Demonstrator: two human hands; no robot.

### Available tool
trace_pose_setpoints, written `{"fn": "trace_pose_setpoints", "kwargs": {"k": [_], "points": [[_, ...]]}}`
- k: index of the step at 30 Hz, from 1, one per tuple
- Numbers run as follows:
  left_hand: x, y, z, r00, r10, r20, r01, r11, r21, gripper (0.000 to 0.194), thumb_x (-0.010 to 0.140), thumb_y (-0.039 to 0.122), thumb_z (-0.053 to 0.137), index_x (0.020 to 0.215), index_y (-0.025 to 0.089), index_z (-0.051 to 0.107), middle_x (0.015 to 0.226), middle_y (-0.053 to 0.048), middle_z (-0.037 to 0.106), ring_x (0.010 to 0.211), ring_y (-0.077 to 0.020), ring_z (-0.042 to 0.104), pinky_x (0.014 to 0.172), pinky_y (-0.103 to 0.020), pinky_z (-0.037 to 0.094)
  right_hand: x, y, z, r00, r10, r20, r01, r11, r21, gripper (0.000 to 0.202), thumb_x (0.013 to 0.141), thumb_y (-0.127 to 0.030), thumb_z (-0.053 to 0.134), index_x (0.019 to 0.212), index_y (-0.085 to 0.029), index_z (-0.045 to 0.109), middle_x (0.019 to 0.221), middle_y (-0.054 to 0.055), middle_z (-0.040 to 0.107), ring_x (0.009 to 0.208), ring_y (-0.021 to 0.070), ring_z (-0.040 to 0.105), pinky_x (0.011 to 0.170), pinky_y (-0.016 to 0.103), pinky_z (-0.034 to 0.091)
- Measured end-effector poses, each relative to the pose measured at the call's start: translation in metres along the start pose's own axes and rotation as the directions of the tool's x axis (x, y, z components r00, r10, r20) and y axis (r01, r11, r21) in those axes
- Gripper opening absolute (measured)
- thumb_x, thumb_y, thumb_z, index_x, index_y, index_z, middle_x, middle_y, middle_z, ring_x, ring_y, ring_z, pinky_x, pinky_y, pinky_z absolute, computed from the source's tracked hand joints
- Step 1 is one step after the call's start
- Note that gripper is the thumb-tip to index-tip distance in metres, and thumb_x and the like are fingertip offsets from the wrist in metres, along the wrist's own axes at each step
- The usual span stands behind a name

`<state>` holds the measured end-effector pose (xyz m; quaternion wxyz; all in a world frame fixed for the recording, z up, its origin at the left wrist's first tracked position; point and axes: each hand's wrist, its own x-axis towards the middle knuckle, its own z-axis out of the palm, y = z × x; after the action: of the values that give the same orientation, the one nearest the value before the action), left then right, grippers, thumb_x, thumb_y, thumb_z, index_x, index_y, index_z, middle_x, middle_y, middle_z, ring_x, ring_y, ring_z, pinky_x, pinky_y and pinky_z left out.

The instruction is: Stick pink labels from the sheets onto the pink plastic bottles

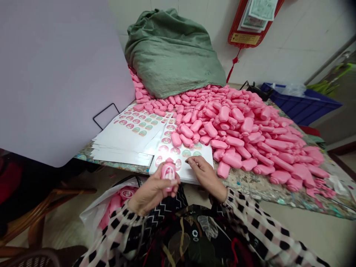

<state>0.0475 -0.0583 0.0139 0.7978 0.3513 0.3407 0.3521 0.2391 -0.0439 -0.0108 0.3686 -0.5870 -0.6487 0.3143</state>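
Observation:
My left hand (155,189) is closed around a small pink plastic bottle (168,175). A label with pink and white print sits on the bottle's front, and my thumb lies across its lower part. My right hand (204,174) is over the front of a stack of sticker sheets (204,152), its thumb and fingers drawn together at the paper. Whatever is between those fingertips is too small to make out. Rows of oval pink and green stickers (175,150) cover the top sheet.
A big heap of pink bottles (244,137) spreads over the table, spilling from a green sack (175,52). More sticker sheets (130,139) lie left, beside a pale panel (61,74). A bag of bottles (111,204) stands below. A blue crate (303,105) sits at the right.

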Motion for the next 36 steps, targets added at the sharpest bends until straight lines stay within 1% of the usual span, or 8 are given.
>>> {"fn": "trace_pose_setpoints", "kwargs": {"k": [2,4,10,13,17,23,32,36], "points": [[0.000,0.007,-0.011,0.982,0.091,-0.164,-0.083,0.995,0.051,0.038,0.076,0.021,0.064,0.107,0.022,0.043,0.074,0.001,0.058,0.056,-0.0094,0.054,0.050,-0.021,0.042,0.005,0.002,0.003,0.999,-0.038,0.002,0.037,0.970,-0.241,0.022,0.090,-0.033,0.043,0.096,-0.024,0.062,0.095,0.003,0.058,0.086,0.0163,0.055,0.073,0.027,0.038],[0.004,0.012,-0.018,0.952,0.141,-0.273,-0.114,0.987,0.112,0.042,0.072,0.024,0.068,0.108,0.021,0.046,0.073,0.001,0.058,0.054,-0.0093,0.055,0.051,-0.022,0.044,0.008,0.004,0.007,0.999,-0.041,0.001,0.038,0.923,-0.383,0.019,0.089,-0.030,0.046,0.098,-0.024,0.061,0.096,0.003,0.058,0.083,0.0160,0.056,0.070,0.027,0.037],[0.023,0.006,-0.015,0.934,0.157,-0.321,-0.117,0.983,0.140,0.058,0.064,0.015,0.071,0.115,0.023,0.044,0.095,-0.003,0.060,0.069,-0.0121,0.062,0.066,-0.028,0.051,0.011,0.003,0.015,0.999,-0.043,0.012,0.042,0.824,-0.565,0.015,0.090,-0.030,0.045,0.090,-0.023,0.059,0.091,0.002,0.056,0.077,0.0153,0.055,0.062,0.027,0.033],[0.031,0.002,-0.014,0.930,0.161,-0.330,-0.111,0.980,0.165,0.060,0.064,0.014,0.069,0.116,0.024,0.041,0.099,-0.004,0.058,0.067,-0.0118,0.062,0.063,-0.028,0.051,0.011,0.000,0.015,0.997,-0.065,0.033,0.072,0.776,-0.626,0.016,0.090,-0.029,0.044,0.089,-0.023,0.059,0.091,0.003,0.056,0.075,0.0155,0.054,0.059,0.027,0.031],[0.034,0.002,-0.015,0.927,0.142,-0.348,-0.091,0.983,0.160,0.060,0.063,0.013,0.069,0.115,0.023,0.042,0.102,-0.006,0.057,0.066,-0.0131,0.063,0.064,-0.031,0.053,0.012,-0.004,0.013,0.995,-0.072,0.072,0.102,0.756,-0.647,0.016,0.091,-0.028,0.044,0.088,-0.022,0.059,0.089,0.004,0.057,0.075,0.0157,0.054,0.059,0.028,0.030],[0.033,0.000,-0.017,0.929,0.134,-0.344,-0.106,0.989,0.098,0.063,0.059,0.009,0.071,0.114,0.023,0.044,0.102,-0.006,0.057,0.074,-0.0156,0.064,0.069,-0.034,0.054,0.012,-0.004,0.012,0.993,-0.066,0.093,0.110,0.780,-0.617,0.015,0.089,-0.028,0.047,0.086,-0.023,0.060,0.087,0.003,0.057,0.074,0.0152,0.054,0.060,0.027,0.031],[0.036,-0.001,-0.020,0.940,0.149,-0.306,-0.106,0.982,0.153,0.056,0.063,0.009,0.069,0.110,0.023,0.043,0.106,-0.007,0.057,0.074,-0.0152,0.066,0.072,-0.034,0.054,0.004,-0.004,0.025,0.999,0.004,-0.050,-0.027,0.877,-0.480,0.014,0.088,-0.026,0.046,0.082,-0.022,0.058,0.084,0.002,0.056,0.078,0.0151,0.055,0.065,0.026,0.034],[0.036,-0.001,-0.021,0.945,0.135,-0.299,-0.100,0.986,0.130,0.057,0.063,0.008,0.069,0.111,0.023,0.043,0.107,-0.008,0.058,0.071,-0.0149,0.066,0.073,-0.036,0.055,0.005,-0.005,0.028,0.997,0.019,-0.080,-0.055,0.882,-0.468,0.017,0.088,-0.032,0.047,0.079,-0.022,0.058,0.083,0.002,0.057,0.076,0.0155,0.054,0.063,0.026,0.032]]}}
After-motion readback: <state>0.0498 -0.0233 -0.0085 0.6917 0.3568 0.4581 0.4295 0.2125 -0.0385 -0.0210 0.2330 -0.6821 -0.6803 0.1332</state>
